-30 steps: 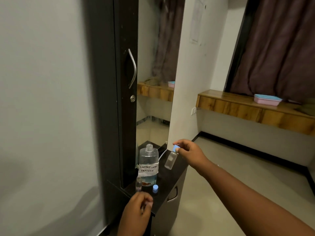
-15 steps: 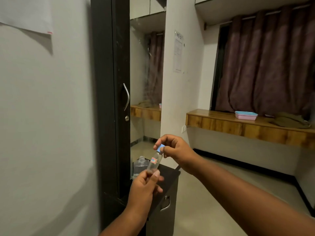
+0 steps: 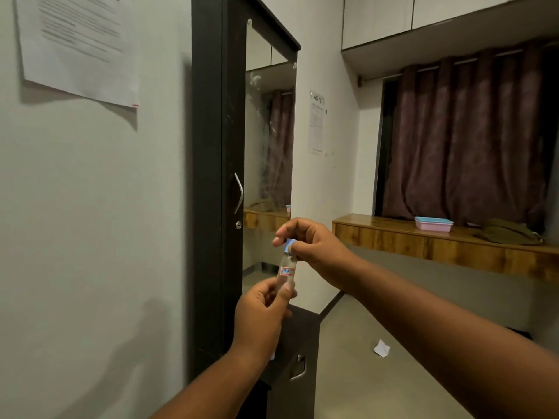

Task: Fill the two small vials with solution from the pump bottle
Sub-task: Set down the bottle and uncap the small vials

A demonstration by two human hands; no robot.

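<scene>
Since a moment ago we have raised the vial (image 3: 286,272) upright before the dark cabinet (image 3: 208,176), our left hand (image 3: 260,316) gripping its base, our right hand (image 3: 311,246) pinching its blue cap (image 3: 291,244), probably unscrewing before filling.

left side: the pale painted wall (image 3: 90,222) and the tall dark wooden cabinet door with a curved metal handle (image 3: 223,146) stand close to the left hand (image 3: 261,322).
below: the low dark cabinet top (image 3: 305,320) lies under both hands.
right side: open air above bare grey floor (image 3: 378,388), right forearm (image 3: 453,328) crossing it.
far right: wooden ledge (image 3: 423,246), well apart.
</scene>
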